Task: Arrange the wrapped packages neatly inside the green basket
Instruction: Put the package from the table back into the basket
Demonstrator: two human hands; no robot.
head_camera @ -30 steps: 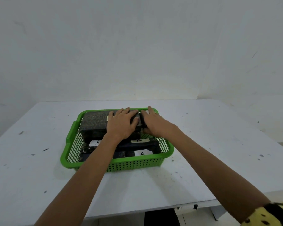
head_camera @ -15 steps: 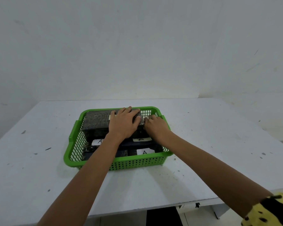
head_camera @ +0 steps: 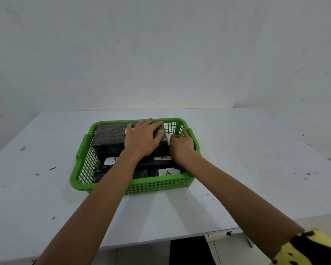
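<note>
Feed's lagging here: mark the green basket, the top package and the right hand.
green basket (head_camera: pixel 157 183): head view, near wall.
top package (head_camera: pixel 109 134): head view, bare top face.
right hand (head_camera: pixel 181 147): head view, back of hand.

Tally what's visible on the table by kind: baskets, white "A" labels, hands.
Basket: 1
"A" labels: 3 readable
Hands, left and right: 2
Total: 6

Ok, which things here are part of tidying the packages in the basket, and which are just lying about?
Part of the job:
green basket
large dark wrapped package on top, under the left hand
smaller packages with "A" labels
right hand at the basket's right side

Just there:
white table
</note>
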